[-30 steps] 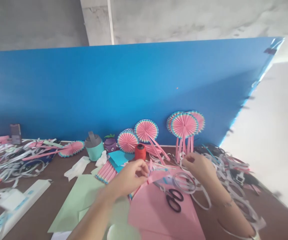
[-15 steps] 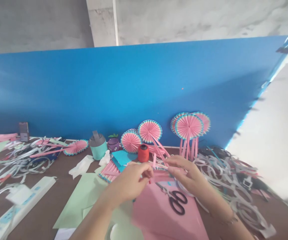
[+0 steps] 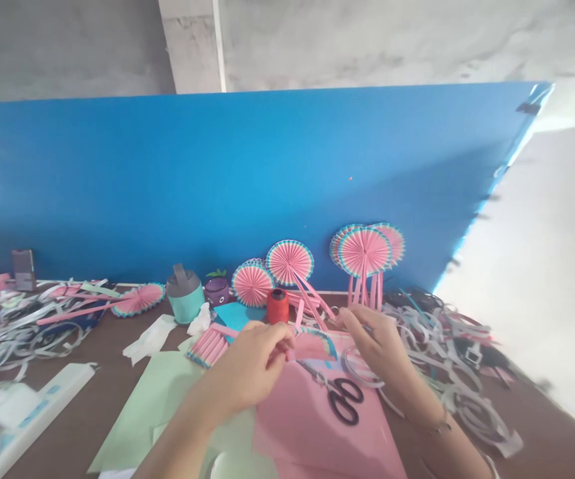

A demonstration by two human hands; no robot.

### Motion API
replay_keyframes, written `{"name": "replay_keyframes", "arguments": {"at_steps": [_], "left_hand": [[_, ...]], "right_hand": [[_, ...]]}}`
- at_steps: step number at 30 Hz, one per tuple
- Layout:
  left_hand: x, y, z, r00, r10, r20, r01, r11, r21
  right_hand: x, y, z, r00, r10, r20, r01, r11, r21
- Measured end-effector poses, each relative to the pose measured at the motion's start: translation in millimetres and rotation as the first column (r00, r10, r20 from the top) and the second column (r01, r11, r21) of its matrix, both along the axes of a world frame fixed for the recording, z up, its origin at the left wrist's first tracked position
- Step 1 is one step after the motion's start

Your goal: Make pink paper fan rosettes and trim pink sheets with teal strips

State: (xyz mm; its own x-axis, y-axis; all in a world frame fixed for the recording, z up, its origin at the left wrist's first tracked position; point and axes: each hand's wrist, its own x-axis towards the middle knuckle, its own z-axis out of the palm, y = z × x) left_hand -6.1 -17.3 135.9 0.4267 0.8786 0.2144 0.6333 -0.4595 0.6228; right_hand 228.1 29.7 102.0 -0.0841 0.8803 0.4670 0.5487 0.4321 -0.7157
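Note:
My left hand [image 3: 252, 362] is closed in a pinch on one end of a small pleated pink paper fan piece [image 3: 314, 346] with a teal edge. My right hand [image 3: 377, 342] is closed on the other side of that piece, fingers bent around it. Both hands hover just above a pink paper sheet [image 3: 312, 426]. Black-handled scissors [image 3: 342, 399] lie on that sheet below my right hand. A red thread spool [image 3: 278, 306] stands just behind my hands.
Finished pink paper fans [image 3: 364, 251] lean on a blue board [image 3: 217, 179] at the back. A teal cup [image 3: 185, 296], a purple pot [image 3: 217, 290], green paper [image 3: 152, 406], a white power strip [image 3: 22, 416] and tangled white strips [image 3: 447, 352] crowd the brown table [image 3: 556, 446].
My right hand came in from the right and took hold of the pleated pink piece that my left hand pinches. The piece now spreads wider between both hands.

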Motion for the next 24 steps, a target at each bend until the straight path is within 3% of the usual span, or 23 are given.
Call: {"name": "replay_keyframes", "arguments": {"at_steps": [4, 7, 10, 13, 20, 24], "left_hand": [[1, -7, 3.5, 0.999, -0.037, 0.011, 0.037, 0.999, -0.026], [2, -6, 2.3, 0.999, 0.022, 0.028, -0.021, 0.999, -0.045], [5, -2, -2.5, 0.990, 0.122, 0.073, -0.117, 0.990, -0.077], [9, 2, -6.6, 0.978, 0.139, 0.155, -0.123, 0.986, -0.108], [13, 4, -1.8, 0.937, 0.143, 0.318, -0.033, 0.944, -0.329], [6, 3, 2.2, 0.894, 0.120, 0.433, 0.119, 0.866, -0.485]], "right_hand": [[-5, -9, 11.9, 0.966, 0.238, -0.096, -0.243, 0.969, -0.041], [-9, -19, 19.3, 0.928, 0.363, -0.081, -0.363, 0.932, 0.014], [-12, -24, 18.4, 0.941, 0.339, -0.003, -0.337, 0.937, 0.094], [-15, -22, 11.9, 0.963, 0.260, 0.069, -0.269, 0.947, 0.175], [-14, -12, 3.3, 0.966, 0.249, 0.071, -0.259, 0.933, 0.251], [-13, -11, 3.1, 0.966, 0.256, 0.029, -0.255, 0.933, 0.252]]}}
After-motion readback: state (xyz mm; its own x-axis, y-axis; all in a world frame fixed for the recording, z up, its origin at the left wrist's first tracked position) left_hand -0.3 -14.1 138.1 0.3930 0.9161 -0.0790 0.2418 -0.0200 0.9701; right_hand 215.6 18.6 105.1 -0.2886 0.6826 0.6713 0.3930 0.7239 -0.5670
